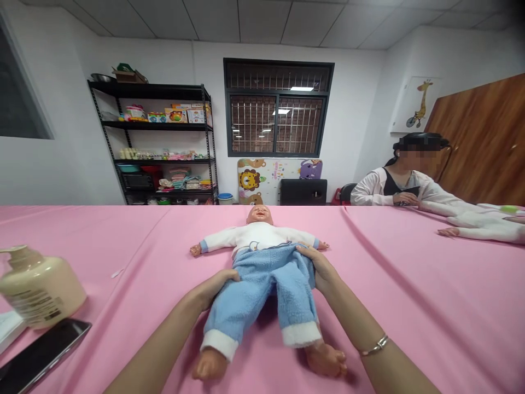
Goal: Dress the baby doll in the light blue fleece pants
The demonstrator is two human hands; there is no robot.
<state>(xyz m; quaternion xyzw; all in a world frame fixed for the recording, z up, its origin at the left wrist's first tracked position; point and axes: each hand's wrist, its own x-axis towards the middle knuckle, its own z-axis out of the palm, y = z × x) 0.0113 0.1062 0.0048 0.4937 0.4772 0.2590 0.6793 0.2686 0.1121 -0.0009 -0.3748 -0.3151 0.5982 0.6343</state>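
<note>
- Baby doll (260, 235) lies on its back on the pink-covered surface (389, 306), in the middle of the view; its head is toward the far edge and its bare feet are toward the wearer of the camera.
- It wears a white top (221, 237) with blue cuffs, and fleecy light-blue trousers (256, 273) with white cuffs at the legs; its arms are spread to both sides.
- Left hand (215, 285) is at the side of the trousers, near the hip. Its thumb lies over the cloth and the other fingers are hidden below; they appear nearly closed, with the cloth between them.
- Right hand (319, 267) takes the trousers at the other side of the waist, also with nearly closed fingers, partly hidden by the cloth.
- On the right forearm there is a silver bracelet (375, 346).
- At the left of the surface stands a cream pump bottle (43, 290), and a dark smartphone (45, 350) lies just beside it.
- At the far right sits another person (377, 186), near a second doll (484, 221) in white clothes.
- Behind, a black shelf rack (153, 125) carries boxes and folded cloths, to the left of a barred window (254, 123).
</note>
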